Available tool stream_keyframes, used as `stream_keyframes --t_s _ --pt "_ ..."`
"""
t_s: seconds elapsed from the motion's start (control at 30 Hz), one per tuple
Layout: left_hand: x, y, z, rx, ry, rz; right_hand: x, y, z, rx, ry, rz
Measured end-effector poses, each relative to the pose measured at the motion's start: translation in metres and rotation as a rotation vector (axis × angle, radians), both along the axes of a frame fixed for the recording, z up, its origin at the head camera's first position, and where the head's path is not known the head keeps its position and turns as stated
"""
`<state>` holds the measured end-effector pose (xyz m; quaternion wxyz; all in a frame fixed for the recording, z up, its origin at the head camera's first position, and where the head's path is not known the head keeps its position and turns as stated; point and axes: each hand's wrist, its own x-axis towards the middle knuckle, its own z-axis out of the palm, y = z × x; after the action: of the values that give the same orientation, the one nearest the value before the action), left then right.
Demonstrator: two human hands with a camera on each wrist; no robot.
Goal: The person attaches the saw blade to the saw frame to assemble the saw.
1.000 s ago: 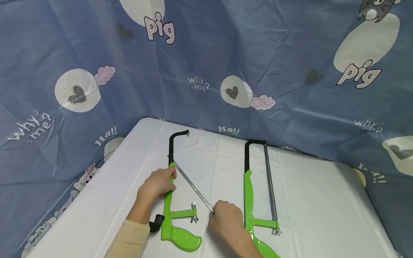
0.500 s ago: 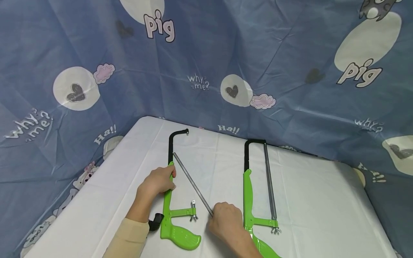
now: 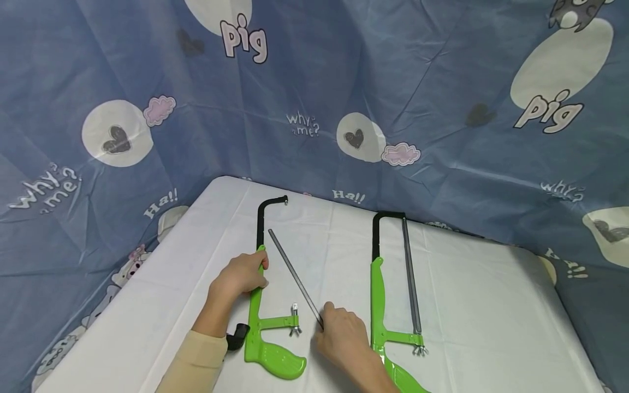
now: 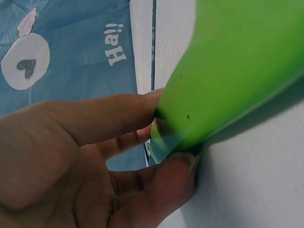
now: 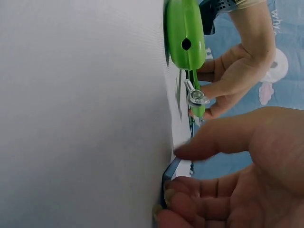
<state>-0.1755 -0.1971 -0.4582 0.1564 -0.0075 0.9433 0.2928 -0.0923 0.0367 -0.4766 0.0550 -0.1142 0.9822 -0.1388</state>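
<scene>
from the head view we see our left hand (image 3: 241, 278) gripping the bladeless saw frame (image 3: 255, 305) flat on the white surface (image 3: 491, 305), while our right hand (image 3: 341, 338) pinches the near end of the loose blade (image 3: 295, 278). the left wrist view alone shows thumb and fingers (image 4: 109, 116) wrapped around the green bar; the right wrist view adds the wing nut (image 5: 195, 97).

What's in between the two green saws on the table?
In the head view, the loose saw blade lies slanting between the left saw and the right saw, with the right hand pinching its near end.
</scene>
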Motion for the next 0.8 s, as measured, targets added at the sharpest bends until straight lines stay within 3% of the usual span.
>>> stream_keyframes --t_s 0.8 --pt "0.0006 0.0012 0.0016 -0.001 -0.007 0.009 -0.0003 -0.0035 -0.0023 0.044 0.054 -0.022"
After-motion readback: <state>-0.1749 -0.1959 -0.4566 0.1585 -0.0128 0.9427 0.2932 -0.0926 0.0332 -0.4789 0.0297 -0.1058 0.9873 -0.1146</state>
